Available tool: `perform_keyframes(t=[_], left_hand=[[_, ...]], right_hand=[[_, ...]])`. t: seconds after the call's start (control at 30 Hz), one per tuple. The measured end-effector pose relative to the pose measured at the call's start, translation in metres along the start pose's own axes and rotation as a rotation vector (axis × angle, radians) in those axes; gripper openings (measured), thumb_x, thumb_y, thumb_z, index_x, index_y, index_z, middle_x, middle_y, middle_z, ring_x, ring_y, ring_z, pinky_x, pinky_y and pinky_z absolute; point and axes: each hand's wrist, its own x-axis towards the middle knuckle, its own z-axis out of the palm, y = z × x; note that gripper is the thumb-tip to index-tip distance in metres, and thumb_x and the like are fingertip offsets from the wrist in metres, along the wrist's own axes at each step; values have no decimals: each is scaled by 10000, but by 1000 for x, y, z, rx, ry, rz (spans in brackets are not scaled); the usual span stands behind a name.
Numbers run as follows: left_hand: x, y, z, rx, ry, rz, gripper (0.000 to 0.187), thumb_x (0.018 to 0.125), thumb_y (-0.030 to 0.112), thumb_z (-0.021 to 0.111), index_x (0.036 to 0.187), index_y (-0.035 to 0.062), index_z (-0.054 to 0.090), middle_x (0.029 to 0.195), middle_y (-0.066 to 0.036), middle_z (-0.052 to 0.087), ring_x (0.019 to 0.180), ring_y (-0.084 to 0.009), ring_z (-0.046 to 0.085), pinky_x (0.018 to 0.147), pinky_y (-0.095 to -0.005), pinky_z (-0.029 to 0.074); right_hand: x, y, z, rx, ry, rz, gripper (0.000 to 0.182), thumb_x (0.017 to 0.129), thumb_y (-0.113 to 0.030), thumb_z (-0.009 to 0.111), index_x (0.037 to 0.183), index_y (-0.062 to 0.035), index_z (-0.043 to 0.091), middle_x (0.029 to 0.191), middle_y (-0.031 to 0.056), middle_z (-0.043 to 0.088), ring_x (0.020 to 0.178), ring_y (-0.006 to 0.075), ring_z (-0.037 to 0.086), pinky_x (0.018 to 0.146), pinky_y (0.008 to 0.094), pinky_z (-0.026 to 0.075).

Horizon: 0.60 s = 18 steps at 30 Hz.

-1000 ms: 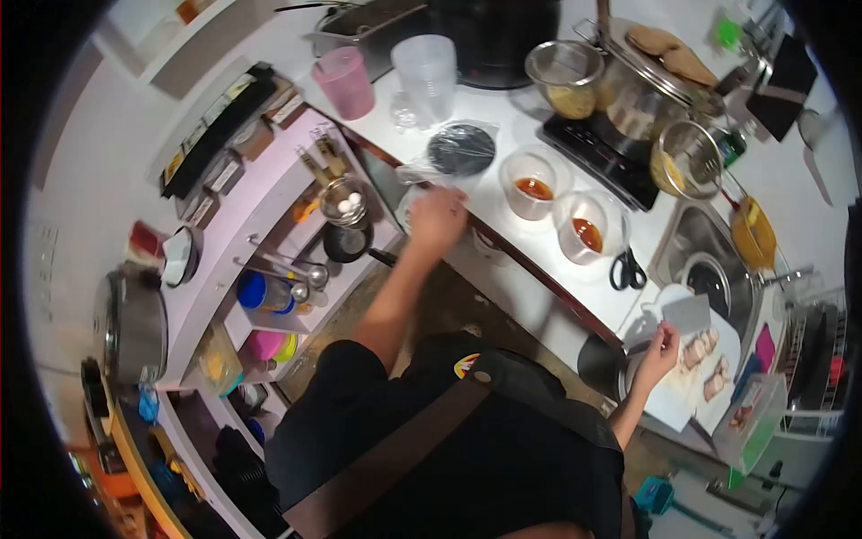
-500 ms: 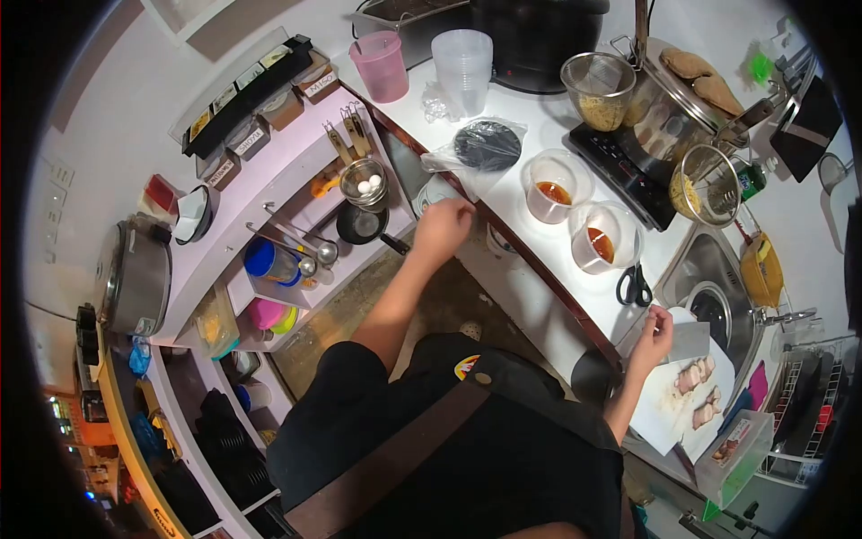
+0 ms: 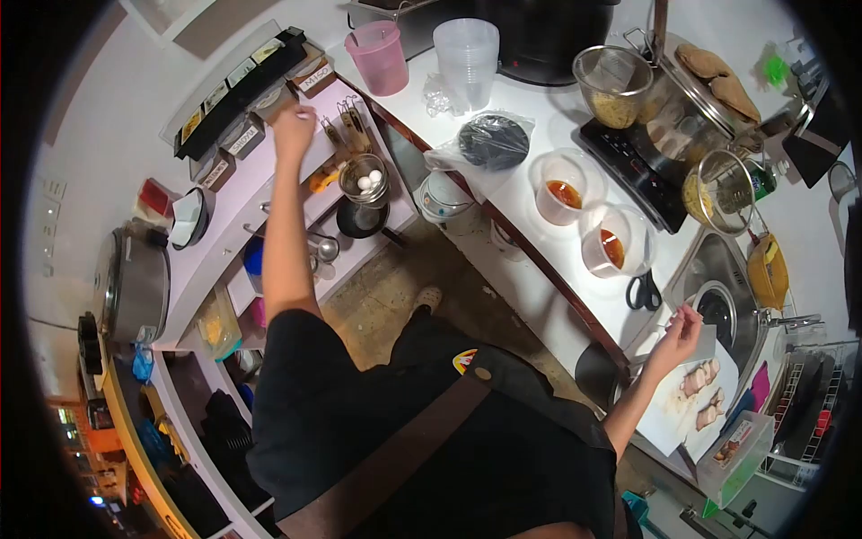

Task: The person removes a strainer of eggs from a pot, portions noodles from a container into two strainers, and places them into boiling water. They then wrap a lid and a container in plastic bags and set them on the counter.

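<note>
My left hand [image 3: 294, 130] is stretched out over the pale shelf, at the front of the seasoning containers; its fingers are bent and partly hidden. A container marked MISO [image 3: 314, 77] stands just beyond it, with another labelled container [image 3: 242, 137] on its near side. My right hand [image 3: 680, 339] hovers with curled fingers over the edge of a white cutting board [image 3: 663, 418]; anything inside them is too small to make out. Beside that hand shows a broad metal blade [image 3: 706, 342]. Sliced meat [image 3: 700, 379] lies on the board. Black-handled scissors [image 3: 643, 292] rest nearby.
Two plastic tubs with reddish-brown liquid [image 3: 564, 193] stand on the white counter, near an induction cooker [image 3: 633, 175] and a large pot [image 3: 687, 117]. A sink [image 3: 696, 265] is at right. Eggs [image 3: 369, 181] sit in a strainer above a small pan [image 3: 352, 225].
My left hand has swung from beside the counter edge up and left to the seasoning containers. My right hand has shifted slightly right, over the blade. The view has shifted a little.
</note>
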Motion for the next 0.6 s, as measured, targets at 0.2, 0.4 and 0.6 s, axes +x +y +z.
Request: perform_keyframes(t=[0.2, 0.4, 0.6], left_hand=[[176, -53, 1, 195, 122, -50, 419, 720, 283, 545, 1079, 70, 589, 1070, -215, 582, 990, -341, 570, 861, -401, 445], [281, -61, 35, 370, 102, -91, 495, 746, 313, 555, 1183, 84, 512, 1221, -261, 416, 1028, -391, 533, 867, -447, 443], [313, -90, 61, 432, 30, 73, 245, 777, 168, 518, 860, -32, 633, 1007, -270, 565, 866, -406, 598, 748, -422, 502]], right_hand=[[-17, -36, 80, 84, 157, -11, 143, 879, -79, 493, 993, -7, 543, 901, 42, 568, 731, 74, 482, 632, 193, 382], [-46, -77, 174, 62, 328, -72, 142, 880, -59, 479, 984, 11, 546, 921, 49, 560, 758, 94, 488, 654, 206, 387], [-66, -102, 192, -127, 466, -108, 162, 869, -44, 473, 997, 24, 547, 926, 52, 553, 767, 96, 484, 649, 214, 390]])
